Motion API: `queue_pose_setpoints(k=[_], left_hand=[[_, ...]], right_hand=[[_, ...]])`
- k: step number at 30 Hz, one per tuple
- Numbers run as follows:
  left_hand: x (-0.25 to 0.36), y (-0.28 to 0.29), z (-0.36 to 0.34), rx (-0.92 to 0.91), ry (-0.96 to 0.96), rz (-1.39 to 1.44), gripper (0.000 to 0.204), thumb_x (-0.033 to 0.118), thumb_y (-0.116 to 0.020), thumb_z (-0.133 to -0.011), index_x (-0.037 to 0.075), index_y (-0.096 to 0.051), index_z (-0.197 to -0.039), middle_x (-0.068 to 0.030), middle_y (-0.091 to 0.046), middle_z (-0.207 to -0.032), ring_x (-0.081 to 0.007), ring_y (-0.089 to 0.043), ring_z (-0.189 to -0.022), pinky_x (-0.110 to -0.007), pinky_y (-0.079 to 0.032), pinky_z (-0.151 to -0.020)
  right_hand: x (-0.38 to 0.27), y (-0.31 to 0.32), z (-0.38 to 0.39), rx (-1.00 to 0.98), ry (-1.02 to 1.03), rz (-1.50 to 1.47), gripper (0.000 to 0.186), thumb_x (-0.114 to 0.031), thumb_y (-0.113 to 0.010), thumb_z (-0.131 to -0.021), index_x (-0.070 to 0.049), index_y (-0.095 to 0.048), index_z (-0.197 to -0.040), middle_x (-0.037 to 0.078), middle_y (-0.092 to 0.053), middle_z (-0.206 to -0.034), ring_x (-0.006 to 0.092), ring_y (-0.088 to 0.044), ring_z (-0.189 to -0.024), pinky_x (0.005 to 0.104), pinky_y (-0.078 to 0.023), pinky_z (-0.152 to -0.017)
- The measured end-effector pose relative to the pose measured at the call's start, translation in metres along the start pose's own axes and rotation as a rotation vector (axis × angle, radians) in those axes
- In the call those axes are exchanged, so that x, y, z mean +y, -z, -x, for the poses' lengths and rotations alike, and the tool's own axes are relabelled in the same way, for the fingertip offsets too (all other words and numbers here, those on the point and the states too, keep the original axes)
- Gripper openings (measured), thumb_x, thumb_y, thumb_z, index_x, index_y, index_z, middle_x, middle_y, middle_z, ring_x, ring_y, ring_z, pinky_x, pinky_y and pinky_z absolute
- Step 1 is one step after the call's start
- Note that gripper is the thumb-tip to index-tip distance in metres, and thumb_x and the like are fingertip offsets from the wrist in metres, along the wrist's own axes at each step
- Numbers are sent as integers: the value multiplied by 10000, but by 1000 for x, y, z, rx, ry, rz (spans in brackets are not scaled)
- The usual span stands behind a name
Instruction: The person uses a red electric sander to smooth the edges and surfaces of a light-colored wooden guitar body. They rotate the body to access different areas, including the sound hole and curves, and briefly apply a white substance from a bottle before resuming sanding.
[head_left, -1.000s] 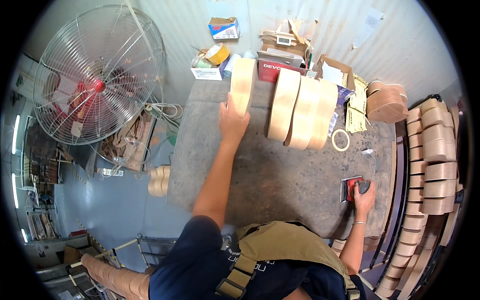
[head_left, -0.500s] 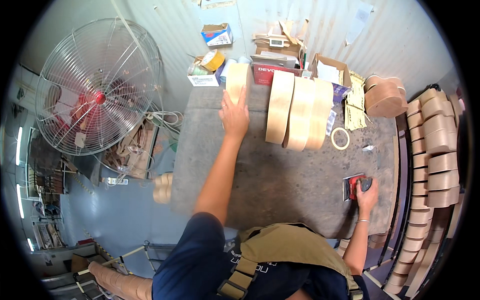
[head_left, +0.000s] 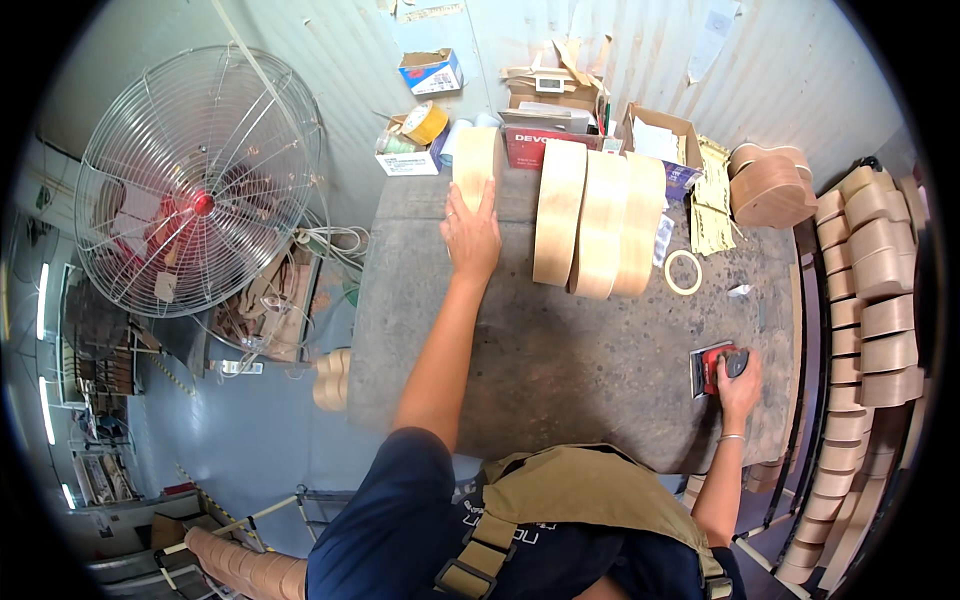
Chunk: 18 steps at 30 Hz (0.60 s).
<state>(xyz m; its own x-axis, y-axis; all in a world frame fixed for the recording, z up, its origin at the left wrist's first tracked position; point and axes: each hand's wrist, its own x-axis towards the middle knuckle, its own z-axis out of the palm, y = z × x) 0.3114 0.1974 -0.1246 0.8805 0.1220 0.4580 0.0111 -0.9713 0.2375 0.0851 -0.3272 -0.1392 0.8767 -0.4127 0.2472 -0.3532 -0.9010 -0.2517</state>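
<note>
Trio: three pale wood pieces (head_left: 600, 222) standing side by side on the grey table (head_left: 560, 370); other places are told from them.
Piece: a like curved wood block (head_left: 477, 160), left of the trio with a gap between, its long pale face up.
Left hand: grasping the near end of the block (head_left: 471, 236), fingers and thumb split across it; the underside of the grip is hidden.
Right hand: fingers curled round the dark knob of the sander (head_left: 739, 387), well to the right and nearer the person than the trio.
Sander: red, with a flat plate (head_left: 716, 368) on its left side; whether it touches the table cannot be told.
Handling: a hold low on both flanks should steady the block best; a narrow piece like this could tip if pressed from one side. The sander is best held level and well clear of the left fingers.
Tape ring: pale, flat on the table (head_left: 684, 292), just right of the trio's near end.
Sheets: yellow (head_left: 712, 195), right of the trio.
Red box: behind the trio (head_left: 536, 148).
Fan: large, wire-caged (head_left: 203, 203), far left of the trio.
</note>
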Motion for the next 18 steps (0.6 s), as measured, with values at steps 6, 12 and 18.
queue_pose_setpoints(k=[6,12,18], left_hand=[[0,0,6,3,-6,16,677,175,-737,-961,290,-524,-1593,-290,-416,-1576,-472,-503,-1391,-578,-499,-989],[0,3,8,-10,-5,6,682,162,-734,-961,289,-522,-1596,-286,-412,-1584,-466,-486,-1415,-589,-490,-1006],[-7,-4,15,14,104,75,818,195,-856,-856,212,-502,-1594,-298,-430,-1576,-471,-483,-1423,-550,-455,-1091]], right_hand=[[-1,1,1,4,-3,3,569,-351,-831,-859,-82,-608,-1308,191,-679,-1234,435,-650,-1171,519,-530,-979],[-1,0,0,5,-10,-10,586,-365,-835,-853,-88,-613,-1320,188,-672,-1220,432,-646,-1161,521,-532,-967],[-8,5,2,0,-35,-22,588,-350,-830,-861,-84,-612,-1339,195,-681,-1244,430,-656,-1172,510,-534,-983]])
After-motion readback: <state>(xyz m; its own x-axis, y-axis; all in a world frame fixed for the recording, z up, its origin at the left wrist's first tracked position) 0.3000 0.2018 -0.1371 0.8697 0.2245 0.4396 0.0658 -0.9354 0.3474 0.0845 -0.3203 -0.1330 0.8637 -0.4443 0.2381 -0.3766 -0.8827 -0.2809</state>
